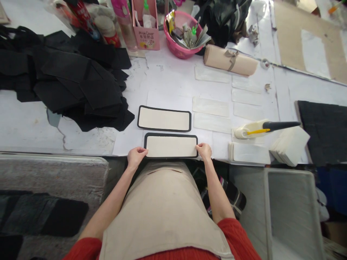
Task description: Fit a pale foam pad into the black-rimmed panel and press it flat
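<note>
Both hands pinch the same piece: the left hand (136, 156) has a narrow grip on the left end of a cream panel with black border (170, 146), and the right hand (204, 150) holds its right end the same way, fingers curled over the short edges. This panel lies flat at the near edge of the white surface (32, 122), right in front of the person's beige apron (162, 209).

Just beyond it, apart by a thin gap, lies a second bordered panel (164, 119) of the same kind, slightly tilted. To the right of that one, several pale unbordered panels (211, 106) lie flat in rows. Farther right sit a stack of pale panels (249, 152) at the near edge, a fanned stack of cream sheets (290, 144), and a glue bottle with a black nozzle (264, 128) lying on its side. A heap of black fabric pieces (70, 83) covers the left of the surface. At the back stand a pink basin (181, 36) full of small items and a beige roll tied with a ribbon (230, 59).
</note>
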### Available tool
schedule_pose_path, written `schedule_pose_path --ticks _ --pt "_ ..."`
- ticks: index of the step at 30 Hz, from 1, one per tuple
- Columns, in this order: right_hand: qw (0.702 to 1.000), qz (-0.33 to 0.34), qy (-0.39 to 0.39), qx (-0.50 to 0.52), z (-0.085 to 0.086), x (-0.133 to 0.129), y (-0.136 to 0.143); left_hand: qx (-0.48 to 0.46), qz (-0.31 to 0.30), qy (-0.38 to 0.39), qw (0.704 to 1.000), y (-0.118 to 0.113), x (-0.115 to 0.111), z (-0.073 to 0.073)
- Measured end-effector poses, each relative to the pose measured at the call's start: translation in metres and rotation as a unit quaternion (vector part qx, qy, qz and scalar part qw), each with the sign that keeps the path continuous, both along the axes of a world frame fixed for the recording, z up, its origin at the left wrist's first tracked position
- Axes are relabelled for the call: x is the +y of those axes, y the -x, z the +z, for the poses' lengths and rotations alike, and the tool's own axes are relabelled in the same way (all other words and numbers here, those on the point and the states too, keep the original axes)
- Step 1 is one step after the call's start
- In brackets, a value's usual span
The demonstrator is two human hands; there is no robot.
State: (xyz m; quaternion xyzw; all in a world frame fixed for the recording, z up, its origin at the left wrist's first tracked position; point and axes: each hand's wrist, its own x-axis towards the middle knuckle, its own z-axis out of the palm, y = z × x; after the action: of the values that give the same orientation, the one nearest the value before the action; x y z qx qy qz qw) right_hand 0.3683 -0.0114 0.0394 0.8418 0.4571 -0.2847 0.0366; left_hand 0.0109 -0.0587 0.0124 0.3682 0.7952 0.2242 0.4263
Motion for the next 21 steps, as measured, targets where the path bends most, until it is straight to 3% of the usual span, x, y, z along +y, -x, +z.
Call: schedule_pose_path --ticks 12,18,21 --pt "0.999 -0.023 -0.002 -0.040 0.005 0.000 0.007 0.026 -0.025 -0.005 0.999 0.003 0.000 -0.003" --pt "0.995 -0.052 -0.039 0.072 -0.002 -0.004 -0.009 0.022 -0.029 -0.008 0.999 0.003 -0.001 -0.006" --pt "0.994 -0.058 -0.053 0.070 0.003 -0.009 -0.013 0.004 -0.027 -0.006 1.000 0.004 -0.002 -0.004"
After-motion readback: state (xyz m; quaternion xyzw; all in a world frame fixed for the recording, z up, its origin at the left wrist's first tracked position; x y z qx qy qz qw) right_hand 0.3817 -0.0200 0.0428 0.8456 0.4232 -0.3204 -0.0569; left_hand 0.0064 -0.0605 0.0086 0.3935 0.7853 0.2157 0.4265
